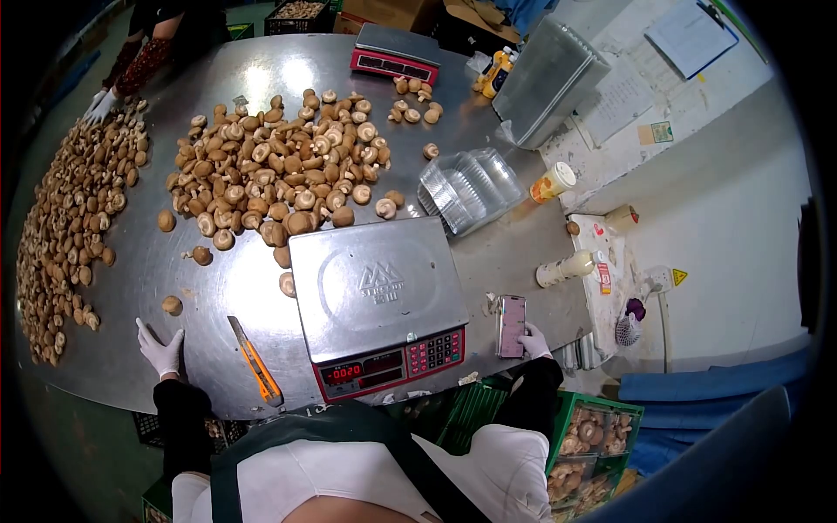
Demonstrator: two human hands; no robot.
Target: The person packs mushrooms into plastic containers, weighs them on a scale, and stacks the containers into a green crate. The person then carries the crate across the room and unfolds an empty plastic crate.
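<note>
My left hand [160,350], in a white glove, rests at the front edge of the metal table with its fingers spread and nothing in them. A single shiitake mushroom [172,305] lies just beyond it, and an orange utility knife [255,362] lies to its right. My right hand [534,341], also gloved, closes on the right edge of a phone [512,326] with a lit screen; some of its fingers are hidden. Between my hands stands a digital scale [379,296] with a bare steel plate and a red display.
A heap of shiitake mushrooms [279,166] lies behind the scale; another pile [78,227] is at left, under a co-worker's gloved hand [100,106]. Clear plastic trays [471,187], a cup [553,182], a bottle [567,268] and a second scale [395,54] stand around. Green crates [602,403] are below.
</note>
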